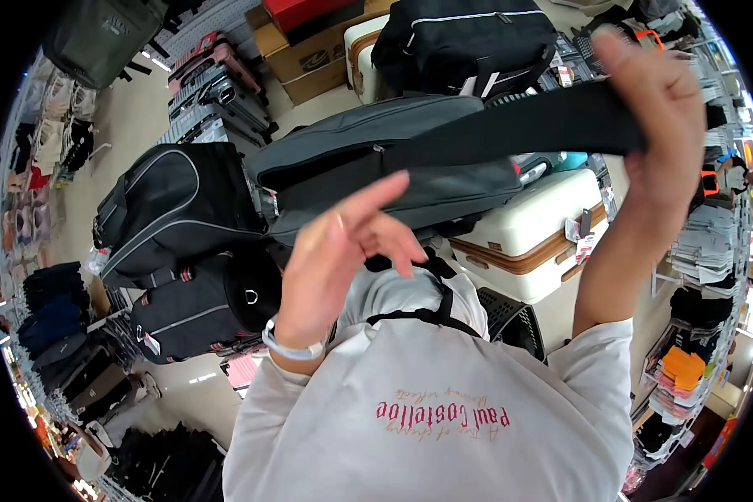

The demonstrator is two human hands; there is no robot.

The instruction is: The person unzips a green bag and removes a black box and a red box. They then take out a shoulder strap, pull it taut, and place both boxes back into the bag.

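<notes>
A dark grey bag [368, 125] lies across the luggage in front of me, its zipped opening gaping along the near side. My right hand [665, 100], raised at the upper right, grips the end of a wide black strip of fabric [527, 125]. That strip stretches taut-looking leftward to the bag's opening; how it joins the bag is hidden. My left hand [343, 243] hovers before the bag with the index finger extended and the other fingers loosely bent, holding nothing. A pale band [297, 347] circles my left wrist.
Black duffel bags [184, 209] stand at left, and a white suitcase [527, 226] with brown trim sits at right. Another black bag [468, 42] rests behind. Cardboard boxes [309, 63] are at the back. Racks of clothing [703, 243] line both sides.
</notes>
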